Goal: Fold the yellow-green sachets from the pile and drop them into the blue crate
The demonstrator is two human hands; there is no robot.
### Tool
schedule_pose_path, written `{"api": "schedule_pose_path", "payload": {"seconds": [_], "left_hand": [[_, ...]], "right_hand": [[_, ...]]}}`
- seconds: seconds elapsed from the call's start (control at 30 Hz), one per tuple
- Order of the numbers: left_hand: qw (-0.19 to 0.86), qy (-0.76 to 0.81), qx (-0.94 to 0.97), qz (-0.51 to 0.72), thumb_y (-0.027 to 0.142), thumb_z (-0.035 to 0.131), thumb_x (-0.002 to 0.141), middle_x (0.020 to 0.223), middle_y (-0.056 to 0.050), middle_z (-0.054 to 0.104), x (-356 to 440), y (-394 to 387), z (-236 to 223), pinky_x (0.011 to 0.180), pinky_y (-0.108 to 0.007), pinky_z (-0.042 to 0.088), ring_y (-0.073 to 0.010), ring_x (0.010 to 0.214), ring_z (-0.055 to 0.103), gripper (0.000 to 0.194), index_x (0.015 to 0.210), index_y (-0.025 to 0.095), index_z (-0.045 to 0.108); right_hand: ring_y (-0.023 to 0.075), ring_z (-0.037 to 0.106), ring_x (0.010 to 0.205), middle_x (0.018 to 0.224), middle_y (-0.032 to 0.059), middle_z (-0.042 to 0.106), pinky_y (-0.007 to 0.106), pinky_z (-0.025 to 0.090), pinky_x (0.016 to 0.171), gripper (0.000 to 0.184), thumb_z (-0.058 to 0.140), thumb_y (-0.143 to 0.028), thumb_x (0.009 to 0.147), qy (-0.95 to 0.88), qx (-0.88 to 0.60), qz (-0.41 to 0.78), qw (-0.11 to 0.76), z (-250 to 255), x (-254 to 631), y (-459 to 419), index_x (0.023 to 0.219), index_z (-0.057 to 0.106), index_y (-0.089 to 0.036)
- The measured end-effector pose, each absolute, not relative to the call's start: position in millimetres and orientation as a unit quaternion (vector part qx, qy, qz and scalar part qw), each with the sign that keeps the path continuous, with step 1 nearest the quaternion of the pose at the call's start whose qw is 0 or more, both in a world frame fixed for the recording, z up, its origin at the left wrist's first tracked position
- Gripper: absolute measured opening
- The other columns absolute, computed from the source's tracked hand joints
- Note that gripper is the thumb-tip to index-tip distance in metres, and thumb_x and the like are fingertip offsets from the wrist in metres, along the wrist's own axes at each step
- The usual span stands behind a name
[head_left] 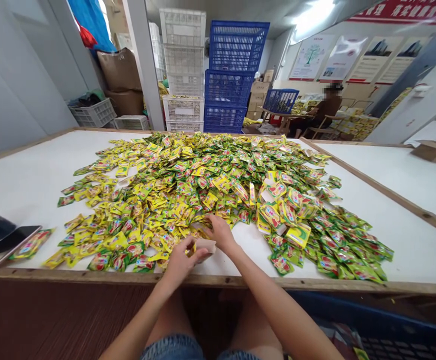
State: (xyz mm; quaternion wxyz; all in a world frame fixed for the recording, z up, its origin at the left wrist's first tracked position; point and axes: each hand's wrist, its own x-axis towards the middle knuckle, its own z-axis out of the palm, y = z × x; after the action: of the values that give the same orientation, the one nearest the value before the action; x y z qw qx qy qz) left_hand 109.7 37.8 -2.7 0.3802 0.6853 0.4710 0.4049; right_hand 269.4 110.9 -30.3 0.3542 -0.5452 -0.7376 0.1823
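A big heap of small yellow and green sachets point(203, 190) covers the white table point(26, 185). My left hand point(180, 260) is at the heap's near edge, fingers closed around a small pale box point(205, 246) with a few sachets at its mouth. My right hand point(221, 232) rests just behind it, fingers curled down onto sachets at the heap's edge and touching the box's far end. Larger sachets with red pictures point(278, 210) lie to the right of my hands.
A wooden rim point(90, 276) edges the table. A dark tray point(0, 245) lies at the left corner. Stacked white crates point(183, 70) and blue crates point(233, 75) stand behind. A seated person point(325, 112) works at a far table. A blue crate point(371, 325) sits below right.
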Motion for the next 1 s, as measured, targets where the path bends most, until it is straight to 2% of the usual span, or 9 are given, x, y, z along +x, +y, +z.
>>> {"api": "schedule_pose_path", "payload": {"seconds": [0.1,0.2,0.3,0.43,0.6,0.7,0.8,1.0], "left_hand": [[0.431,0.447,0.697,0.358,0.038,0.069,0.066,0.071,0.000,0.062,118,39,-12,0.062,-0.025,0.041,-0.0167,0.066,0.055,0.026,0.081,0.019,0.062],[0.450,0.430,0.671,0.402,0.035,0.067,0.068,0.090,-0.004,0.065,123,43,-9,0.075,-0.028,0.043,-0.0203,0.084,0.058,0.031,0.095,0.019,0.063],[0.475,0.402,0.628,0.468,0.032,0.067,0.069,0.111,-0.008,0.060,129,51,-2,0.089,-0.031,0.041,-0.0226,0.104,0.054,0.038,0.105,0.019,0.061],[0.502,0.376,0.611,0.483,0.033,0.066,0.070,0.112,-0.009,0.059,140,61,-1,0.090,-0.033,0.042,-0.0227,0.106,0.053,0.036,0.103,0.018,0.063],[0.593,0.381,0.537,0.464,0.040,0.070,0.065,0.094,-0.009,0.066,148,63,-13,0.075,-0.032,0.049,-0.0216,0.086,0.061,0.041,0.097,0.014,0.064],[0.652,0.387,0.475,0.446,0.040,0.073,0.062,0.078,-0.007,0.069,145,60,-17,0.065,-0.028,0.049,-0.0184,0.071,0.062,0.040,0.089,0.012,0.065],[0.666,0.399,0.451,0.440,0.038,0.074,0.061,0.074,-0.005,0.069,139,56,-17,0.062,-0.026,0.047,-0.0165,0.067,0.061,0.035,0.083,0.013,0.067],[0.673,0.366,0.521,0.378,0.037,0.073,0.062,0.079,-0.005,0.069,136,53,-7,0.068,-0.026,0.047,-0.0179,0.073,0.062,0.034,0.087,0.014,0.068]], "right_hand": [[0.0179,0.058,0.083,0.092,0.0043,0.063,0.032,0.045,0.075,0.023,0.052,-0.018,0.075,-0.681,-0.561,0.229,0.411,-28,287,108,0.098,0.053,-0.018],[0.0162,0.060,0.076,0.087,0.0039,0.064,0.029,0.048,0.068,0.022,0.051,-0.025,0.076,-0.635,-0.558,0.280,0.455,-25,302,102,0.096,0.052,-0.016],[0.0165,0.061,0.078,0.089,0.0048,0.064,0.030,0.050,0.069,0.025,0.053,-0.030,0.075,-0.582,-0.518,0.373,0.503,-20,309,91,0.095,0.052,-0.016],[0.0189,0.061,0.083,0.092,0.0053,0.065,0.031,0.050,0.071,0.029,0.062,-0.036,0.070,-0.511,-0.460,0.470,0.554,-8,306,71,0.092,0.054,-0.019],[0.0186,0.060,0.083,0.094,0.0052,0.064,0.030,0.050,0.071,0.028,0.062,-0.039,0.072,-0.510,-0.443,0.465,0.572,-6,302,55,0.092,0.055,-0.020],[0.0177,0.060,0.073,0.086,0.0045,0.064,0.029,0.051,0.061,0.031,0.058,-0.047,0.074,-0.488,-0.463,0.482,0.562,-15,309,50,0.088,0.056,-0.019],[0.0169,0.057,0.064,0.074,0.0034,0.062,0.028,0.049,0.054,0.037,0.055,-0.054,0.073,-0.461,-0.504,0.461,0.566,-25,323,48,0.082,0.057,-0.018],[0.0160,0.053,0.065,0.071,0.0034,0.060,0.026,0.044,0.058,0.031,0.050,-0.046,0.080,-0.524,-0.607,0.258,0.538,-8,339,42,0.082,0.060,-0.016]]}}
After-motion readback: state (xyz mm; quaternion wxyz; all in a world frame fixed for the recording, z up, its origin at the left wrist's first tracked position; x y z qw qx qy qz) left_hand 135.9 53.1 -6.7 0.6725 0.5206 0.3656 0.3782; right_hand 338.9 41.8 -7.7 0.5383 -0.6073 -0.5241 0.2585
